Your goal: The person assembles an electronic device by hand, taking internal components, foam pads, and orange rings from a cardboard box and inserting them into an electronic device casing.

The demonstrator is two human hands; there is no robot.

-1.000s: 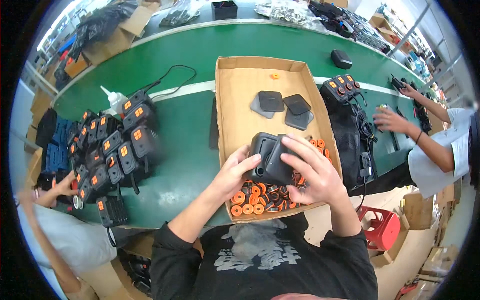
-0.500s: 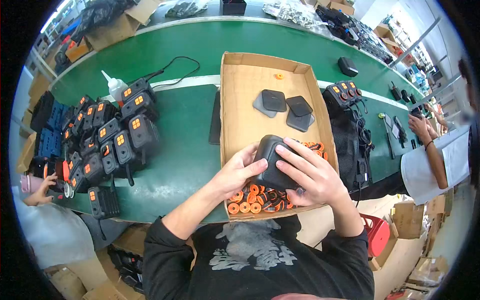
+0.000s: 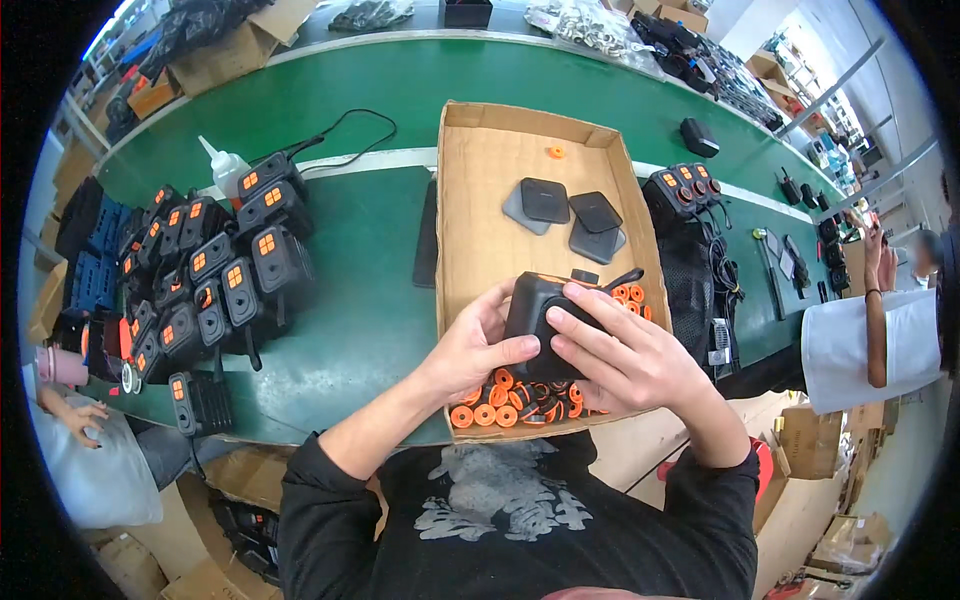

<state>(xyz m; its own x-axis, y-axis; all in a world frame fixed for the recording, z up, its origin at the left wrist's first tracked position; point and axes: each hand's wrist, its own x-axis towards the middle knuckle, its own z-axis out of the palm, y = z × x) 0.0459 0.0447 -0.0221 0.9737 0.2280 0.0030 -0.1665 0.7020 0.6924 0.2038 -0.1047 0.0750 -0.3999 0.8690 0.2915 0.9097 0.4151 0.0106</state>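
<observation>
Between both hands I hold a black box-shaped device (image 3: 535,318) with rounded edges, over the near half of a shallow cardboard tray (image 3: 452,200). Orange shows along its far edge, where a small black knob and a short black stub or strap stick out. My left hand (image 3: 468,340) grips its left side, thumb across the face. The fingers of my right hand (image 3: 625,350) lie over its right part, hiding much of it. Below the device, orange-and-black rings (image 3: 485,413) fill the tray's near end. Flat dark square pads (image 3: 545,200) lie farther up, with one orange ring (image 3: 556,152) beyond.
Many similar black devices with orange buttons (image 3: 240,290) crowd the green bench at left, beside a white squeeze bottle (image 3: 225,168). Right of the tray stand more devices (image 3: 683,190) and black cables (image 3: 722,265). Co-workers sit at both sides; one person's hand (image 3: 82,420) shows at left.
The device has turned in my hands, so its orange-edged side with the knob and stub now shows. My right hand has shifted slightly. The co-workers' hands at both sides have moved.
</observation>
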